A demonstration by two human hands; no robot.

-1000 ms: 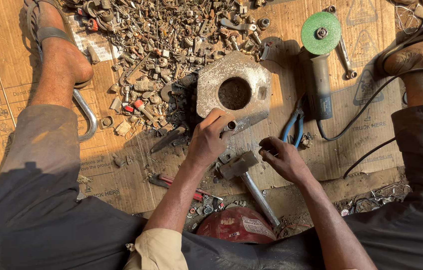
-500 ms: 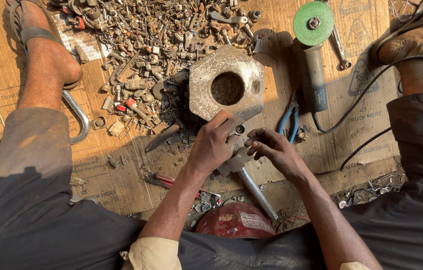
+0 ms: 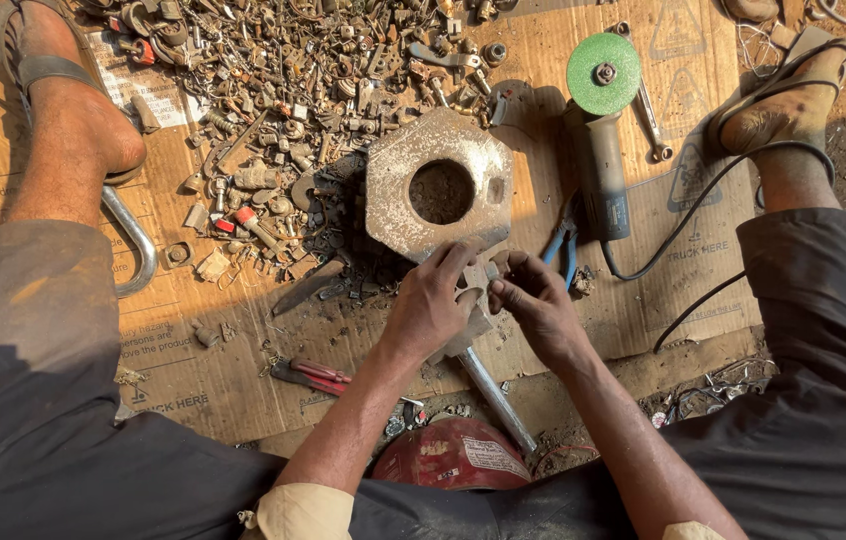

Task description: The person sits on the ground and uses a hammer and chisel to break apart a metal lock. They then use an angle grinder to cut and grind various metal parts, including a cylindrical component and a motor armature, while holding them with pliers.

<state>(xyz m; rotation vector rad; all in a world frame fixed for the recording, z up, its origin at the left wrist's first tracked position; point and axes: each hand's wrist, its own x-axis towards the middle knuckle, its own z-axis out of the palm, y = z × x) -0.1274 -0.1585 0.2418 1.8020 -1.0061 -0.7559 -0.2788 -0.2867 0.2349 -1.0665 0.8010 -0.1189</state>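
The person sits on the ground, and flattened brown cardboard (image 3: pixel 583 300) covers the floor between the two legs. The cardboard is dusty, and bare earth shows at its right edge. Strong sunlight falls on it; the place looks to be outdoors, but I cannot tell more.

A wide heap of scrap metal parts (image 3: pixel 283 110), such as bolts, nuts and small fittings, lies loose on the cardboard at the top. Just below the heap sits a heavy hexagonal metal block (image 3: pixel 393 190) with a round hole in its middle. A red round container (image 3: pixel 453 455) is near the person's body, partly hidden; what is inside it I cannot see.

The left hand (image 3: pixel 433 305) and the right hand (image 3: pixel 533 305) meet just below the block. Both are closed with narrow fingers around a small metal part (image 3: pixel 478 280), which they hold together between them. A hammer (image 3: pixel 493 395) lies under the hands, its handle pointing toward the person.

An angle grinder (image 3: pixel 603 150) with a green disc lies to the right of the block, blue pliers (image 3: pixel 563 245) just beside it.
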